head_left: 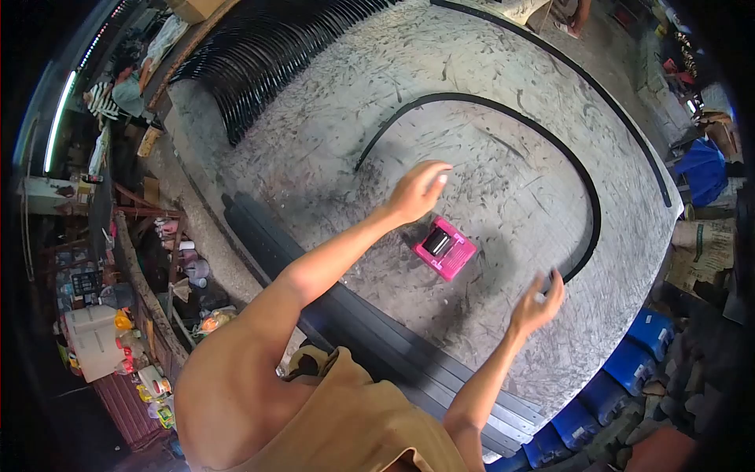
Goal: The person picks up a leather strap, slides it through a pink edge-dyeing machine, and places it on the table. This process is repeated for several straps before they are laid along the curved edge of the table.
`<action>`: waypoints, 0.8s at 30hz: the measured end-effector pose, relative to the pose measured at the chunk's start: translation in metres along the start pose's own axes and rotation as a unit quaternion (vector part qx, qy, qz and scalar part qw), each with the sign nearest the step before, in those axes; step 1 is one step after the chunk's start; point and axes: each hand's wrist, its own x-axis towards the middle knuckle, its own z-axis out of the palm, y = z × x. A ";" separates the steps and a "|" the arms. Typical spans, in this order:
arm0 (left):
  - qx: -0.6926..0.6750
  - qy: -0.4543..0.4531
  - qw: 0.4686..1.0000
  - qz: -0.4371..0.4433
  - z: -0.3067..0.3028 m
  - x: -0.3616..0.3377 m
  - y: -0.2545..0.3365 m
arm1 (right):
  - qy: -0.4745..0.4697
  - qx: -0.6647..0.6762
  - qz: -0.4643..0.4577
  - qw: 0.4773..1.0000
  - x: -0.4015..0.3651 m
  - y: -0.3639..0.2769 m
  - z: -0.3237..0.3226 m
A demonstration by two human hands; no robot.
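Note:
A curved black strip (578,165) lies across the grey, scuffed tabletop (503,189). At its near right end is my right hand (536,305), thumb and forefinger apart, fingertips right by the strip's tip. My left hand (418,193) hovers over the table inside the curve, loosely bent with the thumb apart from the fingers and nothing visible in it. Just below that hand sits a small pink plastic device (450,258) with a shiny black cylinder (437,241) set in it.
Another long black strip (582,75) runs along the table's far edge. Many curved black strips (275,59) are stacked at the far left. Flat dark strips (377,334) line the near edge. Blue containers (629,363) stand below the right edge; cluttered shelves (141,315) are at left.

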 end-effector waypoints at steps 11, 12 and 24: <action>0.314 -0.278 0.892 0.169 0.170 0.212 -0.066 | -0.137 -0.198 -0.051 0.969 0.198 0.095 0.151; 0.317 -0.273 0.891 0.177 0.185 0.234 -0.068 | -0.145 -0.215 -0.050 0.965 0.221 0.103 0.157; 0.351 -0.193 0.906 0.138 0.310 0.408 -0.097 | -0.149 -0.254 -0.057 0.954 0.430 0.170 0.244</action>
